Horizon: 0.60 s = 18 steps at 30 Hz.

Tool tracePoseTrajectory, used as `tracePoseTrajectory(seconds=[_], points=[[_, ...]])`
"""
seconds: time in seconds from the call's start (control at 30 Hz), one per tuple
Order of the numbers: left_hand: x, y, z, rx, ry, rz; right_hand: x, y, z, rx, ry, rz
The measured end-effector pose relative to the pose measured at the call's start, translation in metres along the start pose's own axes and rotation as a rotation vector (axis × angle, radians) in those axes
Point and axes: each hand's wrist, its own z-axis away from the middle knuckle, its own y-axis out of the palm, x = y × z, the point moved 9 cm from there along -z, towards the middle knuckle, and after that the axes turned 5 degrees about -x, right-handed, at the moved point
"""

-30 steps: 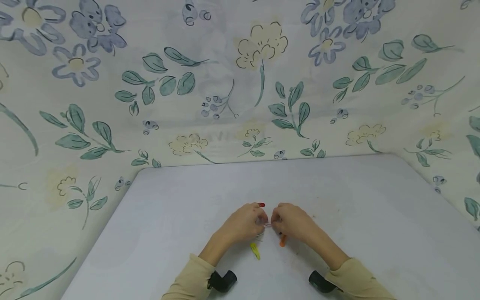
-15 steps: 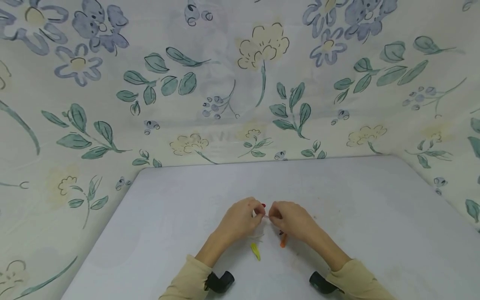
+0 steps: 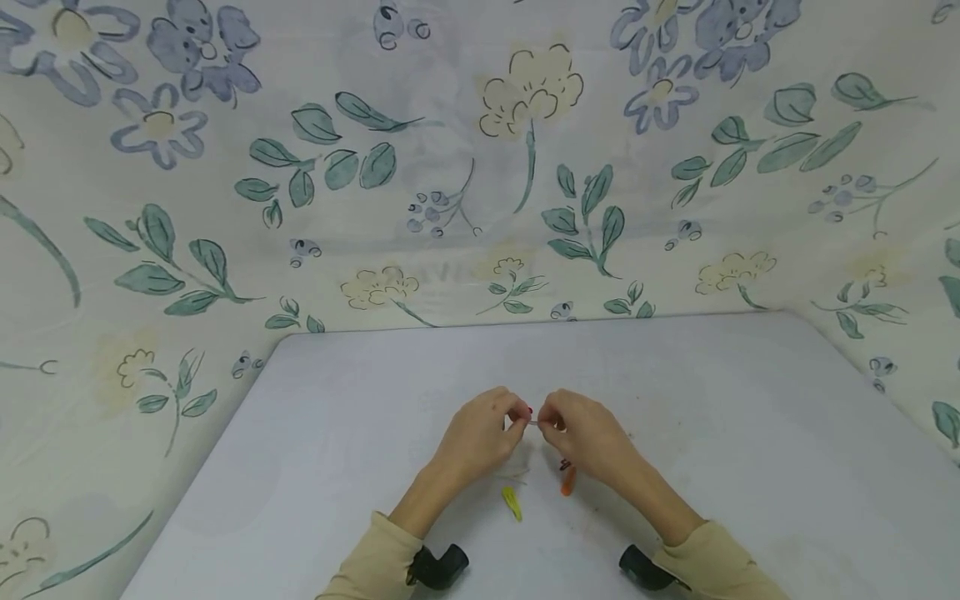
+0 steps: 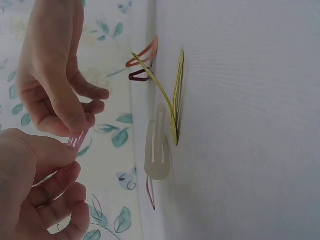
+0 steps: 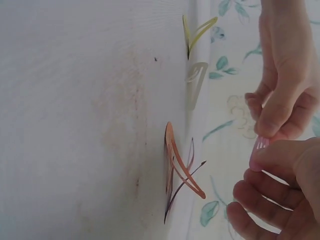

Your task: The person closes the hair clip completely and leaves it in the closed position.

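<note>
A pink snap hair clip [image 4: 77,139] is held between both hands above the table. My left hand [image 3: 480,431] pinches one end of it between thumb and fingertips. At the other end, the right hand [image 3: 581,427] pinches it the same way, as the right wrist view shows with the pink clip [image 5: 260,145] spanning the two thumbs. On the table below lie a yellow snap clip [image 3: 512,503], a whitish one [image 4: 158,150] and an orange one [image 3: 568,481]. A dark red clip [image 4: 139,75] lies by the orange clip. Beyond the fingertips shows a bit of red [image 3: 530,410].
The white table [image 3: 375,400] runs back to a floral cloth [image 3: 450,283] that rises behind it and at both sides. Black wrist-camera mounts [image 3: 441,568] sit at the sleeves. Small dark specks mark the tabletop on the right.
Both hands have moved slightly away from the body and up, keeping the pink clip between them. The whitish and orange clips now show more fully below the hands.
</note>
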Motion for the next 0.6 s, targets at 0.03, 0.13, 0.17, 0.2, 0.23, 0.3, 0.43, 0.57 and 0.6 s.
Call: tracePoseTrajectory(seconds=[0.03,0.13,0.17,0.2,0.23,0.3,0.43,0.57,0.6], points=[[-0.001,-0.001,0.000,-0.007,0.004,0.000,0.001,-0.001,0.000,-0.008,-0.009,-0.001],[-0.003,-0.005,0.000,-0.026,0.014,0.004,0.004,-0.005,0.001,-0.031,-0.030,-0.007],[-0.003,-0.005,0.000,-0.034,0.018,0.006,0.004,-0.006,0.001,-0.039,-0.038,-0.008],[-0.004,-0.007,0.000,-0.043,0.023,0.011,0.005,-0.008,0.001,-0.047,-0.045,-0.011],[-0.005,-0.007,0.000,-0.054,0.027,0.015,0.006,-0.009,0.001,-0.054,-0.049,-0.010],[-0.007,-0.010,0.000,-0.081,0.038,0.020,0.007,-0.012,0.001,-0.071,-0.059,-0.009],[-0.010,-0.014,0.001,-0.135,0.054,0.018,0.008,-0.016,0.001,-0.091,-0.065,-0.001],[-0.015,-0.020,0.001,-0.175,0.063,0.001,0.011,-0.020,0.000,-0.109,-0.076,-0.005],[-0.016,-0.021,0.001,-0.183,0.065,-0.001,0.011,-0.021,0.000,-0.115,-0.080,-0.006]])
